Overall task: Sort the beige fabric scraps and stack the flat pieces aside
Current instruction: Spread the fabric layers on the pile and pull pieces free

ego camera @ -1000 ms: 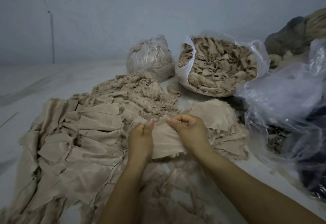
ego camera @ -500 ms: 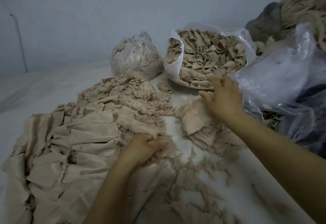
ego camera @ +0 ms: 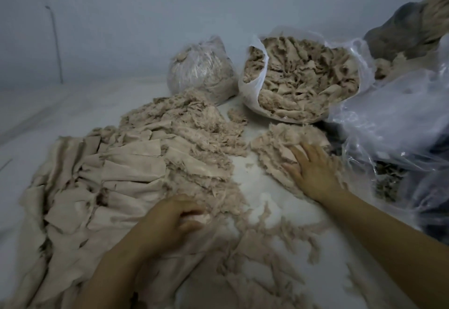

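Note:
Flat beige fabric pieces lie overlapped in rows on the left of the white surface. A frayed heap of scraps sits behind them. My left hand lies at the rows' right edge, its fingers curled round a beige scrap. A small pile of scraps lies right of centre, and my right hand presses on it with straight, spread fingers. Loose frayed bits are scattered between my arms.
An open white plastic bag full of beige scraps stands at the back. A tied clear bag of scraps sits left of it. Crumpled clear plastic bags crowd the right side. A dark bundle lies at the far right.
Both hands held one scrap at the centre a second ago. My right hand then reached toward the open bag and has come down flat on the small pile. My left hand stayed low at the rows' edge.

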Action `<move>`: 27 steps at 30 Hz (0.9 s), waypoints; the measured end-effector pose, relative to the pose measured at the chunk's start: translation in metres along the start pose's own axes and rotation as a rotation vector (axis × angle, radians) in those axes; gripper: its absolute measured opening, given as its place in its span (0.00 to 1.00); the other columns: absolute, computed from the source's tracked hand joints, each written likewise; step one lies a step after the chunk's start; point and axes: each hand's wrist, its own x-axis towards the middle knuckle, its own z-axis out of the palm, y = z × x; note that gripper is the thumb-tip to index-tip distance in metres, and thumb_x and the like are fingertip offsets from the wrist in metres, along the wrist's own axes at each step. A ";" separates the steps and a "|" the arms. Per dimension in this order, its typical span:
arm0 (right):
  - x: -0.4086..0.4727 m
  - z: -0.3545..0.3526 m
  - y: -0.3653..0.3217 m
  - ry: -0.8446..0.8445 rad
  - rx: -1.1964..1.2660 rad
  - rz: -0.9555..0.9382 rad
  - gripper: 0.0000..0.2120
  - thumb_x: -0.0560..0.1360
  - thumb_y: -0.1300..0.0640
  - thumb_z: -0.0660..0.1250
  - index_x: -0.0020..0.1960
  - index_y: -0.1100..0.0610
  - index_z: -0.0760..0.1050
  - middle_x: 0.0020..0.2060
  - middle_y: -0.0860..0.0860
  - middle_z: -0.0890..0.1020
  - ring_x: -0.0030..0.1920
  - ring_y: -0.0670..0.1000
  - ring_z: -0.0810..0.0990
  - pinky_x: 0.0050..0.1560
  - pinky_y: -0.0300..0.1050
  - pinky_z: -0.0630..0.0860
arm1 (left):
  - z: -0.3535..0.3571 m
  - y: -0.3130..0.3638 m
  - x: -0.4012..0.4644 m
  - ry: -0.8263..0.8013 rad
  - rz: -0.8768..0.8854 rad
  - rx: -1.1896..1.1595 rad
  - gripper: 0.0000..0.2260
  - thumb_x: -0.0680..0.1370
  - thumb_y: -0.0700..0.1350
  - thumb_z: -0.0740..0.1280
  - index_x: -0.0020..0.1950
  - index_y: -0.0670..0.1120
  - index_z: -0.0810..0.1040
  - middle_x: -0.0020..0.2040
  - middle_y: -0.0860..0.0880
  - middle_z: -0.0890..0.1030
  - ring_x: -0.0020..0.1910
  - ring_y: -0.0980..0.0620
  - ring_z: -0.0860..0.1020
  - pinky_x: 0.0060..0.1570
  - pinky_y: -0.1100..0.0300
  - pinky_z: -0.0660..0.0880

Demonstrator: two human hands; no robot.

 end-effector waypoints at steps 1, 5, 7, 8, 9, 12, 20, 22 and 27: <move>0.003 0.000 0.002 -0.014 -0.003 -0.012 0.27 0.80 0.40 0.54 0.76 0.48 0.57 0.77 0.53 0.55 0.77 0.57 0.51 0.74 0.59 0.52 | 0.001 -0.004 0.000 -0.025 -0.012 0.085 0.15 0.75 0.48 0.70 0.61 0.50 0.79 0.58 0.55 0.79 0.57 0.57 0.74 0.54 0.72 0.64; 0.006 -0.013 -0.010 0.108 0.098 -0.019 0.28 0.80 0.42 0.56 0.76 0.52 0.60 0.76 0.56 0.59 0.76 0.57 0.53 0.74 0.59 0.50 | -0.002 -0.010 0.002 -0.091 -0.105 0.265 0.12 0.77 0.46 0.66 0.60 0.51 0.79 0.55 0.52 0.78 0.55 0.52 0.72 0.51 0.64 0.63; -0.014 -0.022 -0.027 0.257 0.285 -0.149 0.24 0.80 0.49 0.58 0.71 0.60 0.68 0.71 0.60 0.67 0.73 0.59 0.61 0.74 0.54 0.54 | -0.005 -0.011 0.001 -0.086 -0.101 0.289 0.04 0.77 0.43 0.66 0.43 0.45 0.79 0.43 0.50 0.74 0.47 0.51 0.71 0.45 0.60 0.64; -0.028 -0.023 -0.035 0.262 0.373 -0.243 0.21 0.79 0.52 0.58 0.68 0.63 0.71 0.68 0.61 0.71 0.71 0.59 0.66 0.73 0.49 0.56 | -0.006 -0.013 0.000 -0.082 -0.090 0.285 0.07 0.77 0.42 0.65 0.39 0.43 0.76 0.40 0.51 0.72 0.44 0.51 0.70 0.44 0.59 0.64; -0.044 -0.022 -0.043 0.200 0.426 -0.321 0.19 0.79 0.56 0.59 0.65 0.64 0.73 0.66 0.60 0.73 0.69 0.58 0.68 0.72 0.45 0.57 | -0.007 -0.015 -0.001 -0.071 -0.072 0.264 0.08 0.77 0.41 0.65 0.38 0.42 0.75 0.39 0.52 0.71 0.43 0.51 0.69 0.44 0.59 0.64; -0.093 -0.013 -0.061 -0.094 0.504 -0.369 0.15 0.82 0.57 0.58 0.66 0.59 0.73 0.66 0.51 0.71 0.71 0.48 0.64 0.70 0.31 0.53 | -0.007 -0.012 -0.005 -0.012 -0.028 0.144 0.14 0.78 0.40 0.64 0.36 0.52 0.65 0.36 0.55 0.69 0.40 0.52 0.68 0.40 0.58 0.61; -0.119 -0.013 -0.087 -0.233 0.583 -0.130 0.17 0.82 0.52 0.55 0.69 0.53 0.68 0.64 0.44 0.69 0.65 0.42 0.67 0.59 0.24 0.57 | -0.005 0.018 0.006 -0.003 0.076 -0.018 0.14 0.79 0.40 0.63 0.37 0.51 0.63 0.34 0.52 0.70 0.34 0.59 0.69 0.36 0.67 0.64; -0.116 -0.015 -0.097 -0.313 0.653 -0.125 0.16 0.82 0.49 0.56 0.68 0.47 0.70 0.62 0.41 0.72 0.61 0.37 0.70 0.55 0.24 0.62 | -0.007 0.023 0.010 0.008 0.083 -0.074 0.11 0.77 0.38 0.64 0.38 0.47 0.66 0.35 0.51 0.71 0.35 0.55 0.68 0.36 0.66 0.63; -0.101 -0.023 -0.137 -0.313 1.068 -0.002 0.23 0.67 0.33 0.62 0.51 0.50 0.74 0.42 0.43 0.76 0.40 0.37 0.75 0.39 0.27 0.68 | -0.017 0.031 0.026 0.017 0.121 -0.219 0.05 0.76 0.39 0.67 0.42 0.45 0.73 0.38 0.54 0.76 0.37 0.61 0.72 0.39 0.67 0.67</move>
